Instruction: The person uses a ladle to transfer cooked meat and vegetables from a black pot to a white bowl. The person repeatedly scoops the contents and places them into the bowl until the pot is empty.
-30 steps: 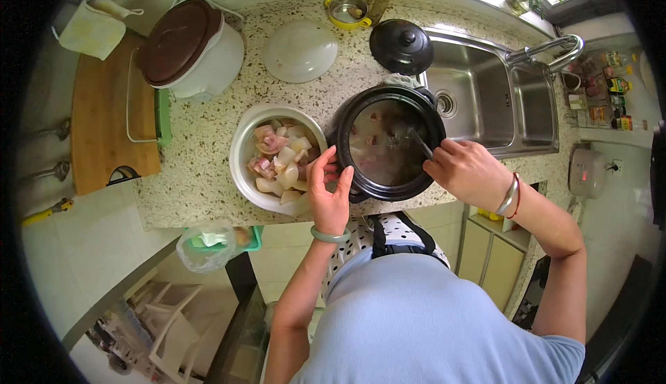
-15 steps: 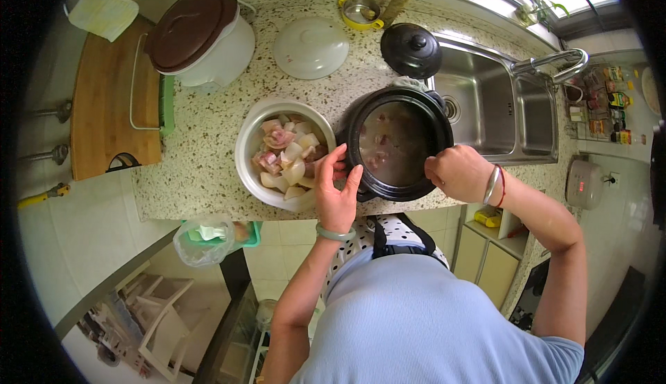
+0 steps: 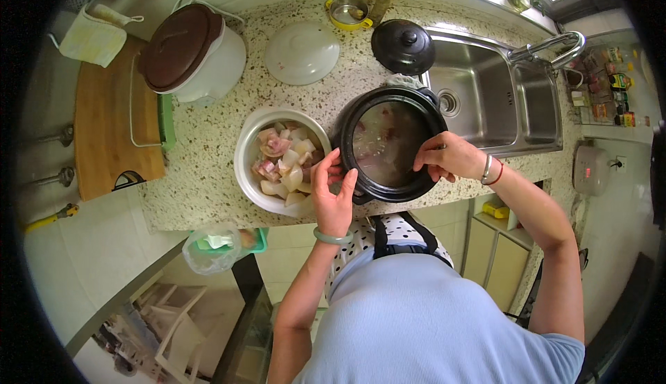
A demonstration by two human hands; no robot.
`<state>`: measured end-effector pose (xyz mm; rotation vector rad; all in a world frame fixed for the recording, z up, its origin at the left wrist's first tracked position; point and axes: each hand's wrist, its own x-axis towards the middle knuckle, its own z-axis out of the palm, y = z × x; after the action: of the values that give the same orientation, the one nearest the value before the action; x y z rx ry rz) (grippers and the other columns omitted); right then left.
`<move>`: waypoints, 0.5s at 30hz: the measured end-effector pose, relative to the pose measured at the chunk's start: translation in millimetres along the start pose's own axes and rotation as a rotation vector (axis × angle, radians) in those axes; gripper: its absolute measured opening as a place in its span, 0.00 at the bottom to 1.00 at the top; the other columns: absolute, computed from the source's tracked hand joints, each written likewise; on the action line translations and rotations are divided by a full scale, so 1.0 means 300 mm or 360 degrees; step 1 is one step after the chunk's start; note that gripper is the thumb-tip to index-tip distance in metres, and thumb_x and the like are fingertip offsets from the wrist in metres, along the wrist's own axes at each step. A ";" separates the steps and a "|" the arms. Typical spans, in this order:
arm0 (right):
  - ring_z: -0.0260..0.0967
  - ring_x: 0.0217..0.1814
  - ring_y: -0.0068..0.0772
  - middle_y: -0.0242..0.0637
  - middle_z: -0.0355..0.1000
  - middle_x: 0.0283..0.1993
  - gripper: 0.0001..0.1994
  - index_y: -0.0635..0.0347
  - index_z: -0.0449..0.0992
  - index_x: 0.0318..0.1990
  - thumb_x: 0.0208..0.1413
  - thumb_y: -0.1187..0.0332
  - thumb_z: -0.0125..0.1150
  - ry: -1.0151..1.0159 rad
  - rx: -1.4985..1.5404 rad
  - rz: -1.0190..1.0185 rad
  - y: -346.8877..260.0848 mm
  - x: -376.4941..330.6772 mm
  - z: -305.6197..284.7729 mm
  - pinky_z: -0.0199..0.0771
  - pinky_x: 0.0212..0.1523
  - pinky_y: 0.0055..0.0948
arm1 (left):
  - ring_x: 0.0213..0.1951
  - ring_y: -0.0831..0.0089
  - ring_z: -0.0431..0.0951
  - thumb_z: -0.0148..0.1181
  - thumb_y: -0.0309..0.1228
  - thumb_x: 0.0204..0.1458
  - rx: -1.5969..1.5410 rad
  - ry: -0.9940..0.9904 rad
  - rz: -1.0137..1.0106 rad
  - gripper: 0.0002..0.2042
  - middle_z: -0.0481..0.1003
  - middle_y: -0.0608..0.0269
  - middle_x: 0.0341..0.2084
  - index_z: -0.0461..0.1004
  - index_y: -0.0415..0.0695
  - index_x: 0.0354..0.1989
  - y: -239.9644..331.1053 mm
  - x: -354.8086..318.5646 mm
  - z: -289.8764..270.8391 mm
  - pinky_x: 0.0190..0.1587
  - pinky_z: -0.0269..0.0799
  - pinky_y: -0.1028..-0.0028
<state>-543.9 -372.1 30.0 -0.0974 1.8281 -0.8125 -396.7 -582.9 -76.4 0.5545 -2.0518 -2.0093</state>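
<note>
A black pot (image 3: 345,149) stands on the counter, holding cloudy liquid (image 3: 380,158) with pieces of meat in it. My right hand (image 3: 451,156) is over the pot's right side, its fingers curled down over the liquid. What they hold, if anything, is hidden. My left hand (image 3: 333,193) stands at the pot's near left rim, thumb and fingers apart, with nothing seen in it. Beside the pot on the left is a white bowl (image 3: 243,158) filled with cut pale chunks (image 3: 295,174) and pinkish raw meat (image 3: 276,146).
Behind the pot lie a black lid (image 3: 404,45) and a white lid (image 3: 302,52), with a small yellow-handled pan (image 3: 349,13). A steel sink (image 3: 479,92) is at right. To the left stand a brown-lidded white container (image 3: 220,65) and a wooden board (image 3: 114,127). A plastic bag (image 3: 211,249) hangs below the counter edge.
My right hand has shifted left, further over the pot, and its fingers have loosened somewhat. The left hand keeps its place by the rim. The whole view has turned slightly.
</note>
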 end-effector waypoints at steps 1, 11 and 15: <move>0.63 0.13 0.20 0.36 0.74 0.21 0.12 0.63 0.81 0.38 0.59 0.68 0.50 0.0003 0.0103 0.0021 0.011 0.009 0.004 0.67 0.15 0.24 | 0.42 0.71 0.73 0.63 0.28 0.56 -0.0021 -0.0001 -0.0016 0.21 0.71 0.59 0.45 0.69 0.38 0.58 -0.002 -0.001 0.000 0.47 0.72 0.72; 0.67 0.22 0.18 0.34 0.75 0.27 0.14 0.64 0.79 0.42 0.67 0.65 0.48 0.0154 0.0258 -0.0129 0.040 -0.001 0.103 0.71 0.18 0.21 | 0.42 0.73 0.72 0.62 0.28 0.57 -0.0070 -0.0012 -0.0020 0.21 0.71 0.59 0.46 0.68 0.38 0.59 -0.011 -0.005 0.001 0.47 0.71 0.73; 0.69 0.25 0.19 0.34 0.75 0.28 0.14 0.63 0.78 0.43 0.67 0.65 0.48 0.0288 0.0241 -0.0214 0.040 -0.012 0.142 0.73 0.21 0.23 | 0.42 0.74 0.72 0.62 0.28 0.58 -0.0102 -0.0037 -0.0052 0.21 0.71 0.60 0.46 0.67 0.38 0.59 0.002 -0.005 0.002 0.47 0.71 0.74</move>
<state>-502.3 -381.8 18.0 -0.0509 1.9376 -1.0810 -395.6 -581.8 -75.6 0.5579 -1.9961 -2.1013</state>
